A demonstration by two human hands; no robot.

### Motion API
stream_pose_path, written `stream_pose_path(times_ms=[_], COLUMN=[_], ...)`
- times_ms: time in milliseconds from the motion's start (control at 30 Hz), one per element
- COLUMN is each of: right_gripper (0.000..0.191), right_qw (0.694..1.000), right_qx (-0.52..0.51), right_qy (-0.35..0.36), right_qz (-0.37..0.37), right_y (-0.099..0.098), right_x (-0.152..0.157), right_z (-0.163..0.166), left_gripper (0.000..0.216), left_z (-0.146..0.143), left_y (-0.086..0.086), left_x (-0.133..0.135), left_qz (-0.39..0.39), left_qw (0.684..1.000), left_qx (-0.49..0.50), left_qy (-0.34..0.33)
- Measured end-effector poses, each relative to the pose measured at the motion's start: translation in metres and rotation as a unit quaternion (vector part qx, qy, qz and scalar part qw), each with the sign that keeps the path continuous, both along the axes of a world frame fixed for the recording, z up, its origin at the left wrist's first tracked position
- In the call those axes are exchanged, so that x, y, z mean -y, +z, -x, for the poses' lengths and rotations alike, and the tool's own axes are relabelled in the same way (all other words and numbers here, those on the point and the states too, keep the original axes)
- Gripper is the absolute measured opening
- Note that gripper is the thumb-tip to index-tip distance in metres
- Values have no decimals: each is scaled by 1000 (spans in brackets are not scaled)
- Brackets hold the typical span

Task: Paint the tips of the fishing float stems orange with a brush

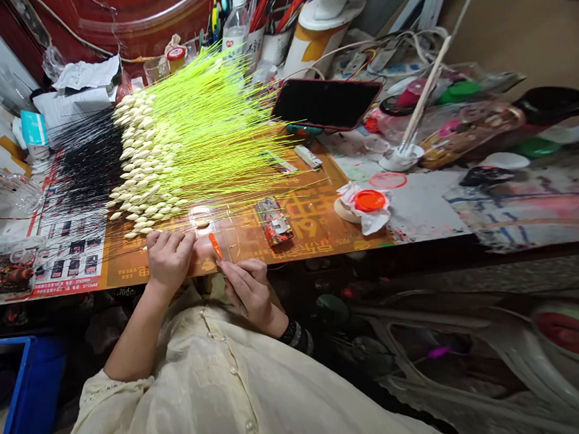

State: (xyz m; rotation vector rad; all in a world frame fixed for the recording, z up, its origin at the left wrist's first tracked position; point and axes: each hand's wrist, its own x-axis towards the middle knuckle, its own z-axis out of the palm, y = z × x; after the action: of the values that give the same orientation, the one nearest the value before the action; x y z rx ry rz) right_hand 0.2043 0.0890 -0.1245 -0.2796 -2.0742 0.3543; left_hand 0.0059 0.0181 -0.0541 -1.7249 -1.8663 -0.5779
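My left hand (pixel 170 258) is at the table's front edge, fingers curled and pressed together; whatever they pinch is hidden. My right hand (pixel 250 290) grips a slim tool with a bright orange tip (pixel 215 245), which points up and left over the table edge. Just beyond my left hand lies a large bundle of what look like fishing floats (pixel 147 158), with pale spindle-shaped bodies. Their thin black stems (pixel 86 153) spread left and their yellow-green ends (pixel 216 122) spread right. One pale body (pixel 202 224) sits apart, between the bundle and the orange tip.
A small paint-stained box (pixel 274 221) stands right of my hands. Further right is an open pot of orange-red paint (pixel 369 201) on crumpled tissue. A dark phone (pixel 328 102), a bottle (pixel 236 27) and a white fan (pixel 326 13) stand behind. A blue crate (pixel 32 391) is lower left.
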Motion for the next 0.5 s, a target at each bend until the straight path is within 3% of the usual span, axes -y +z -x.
stream_pose_path(times_ms=[500], right_gripper=[67], right_qw=[1000], right_qx=[2], right_qy=[-17], right_qz=[3], right_y=[-1], right_x=[1], right_z=[2], left_gripper=[12], left_z=[-2], left_y=[4], left_x=[0], left_qz=[-25], left_qw=[999], left_qx=[-23], left_qy=[2])
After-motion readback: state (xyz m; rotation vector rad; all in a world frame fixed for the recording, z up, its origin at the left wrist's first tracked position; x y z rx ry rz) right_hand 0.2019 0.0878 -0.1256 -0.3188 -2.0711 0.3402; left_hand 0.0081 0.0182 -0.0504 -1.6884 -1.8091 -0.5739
